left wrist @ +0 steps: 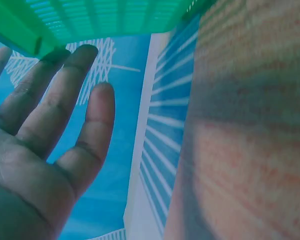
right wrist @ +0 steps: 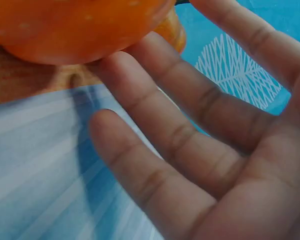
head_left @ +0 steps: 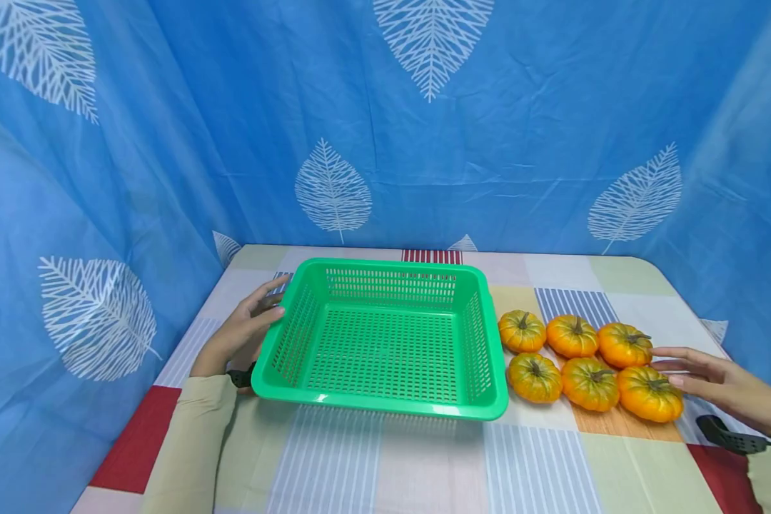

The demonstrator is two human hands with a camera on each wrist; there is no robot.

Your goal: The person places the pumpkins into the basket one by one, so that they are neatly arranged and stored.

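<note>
Now, left grip (head_left: 239,332) at green basket (head_left: 379,405), right grip (head_left: 726,384) beside orange pumpkins (head_left: 590,387).

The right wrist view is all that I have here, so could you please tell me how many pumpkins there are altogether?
Observer: The head view shows six orange pumpkins, set out in two rows of three.
Operator: Thank you. What stands beside them, please?
Observer: A green perforated basket, just to their left as the head view shows it.
Operator: And where is the person's other hand, if you don't mind?
Observer: The left hand is at the basket's far left side, its fingers extended towards the rim.
</note>
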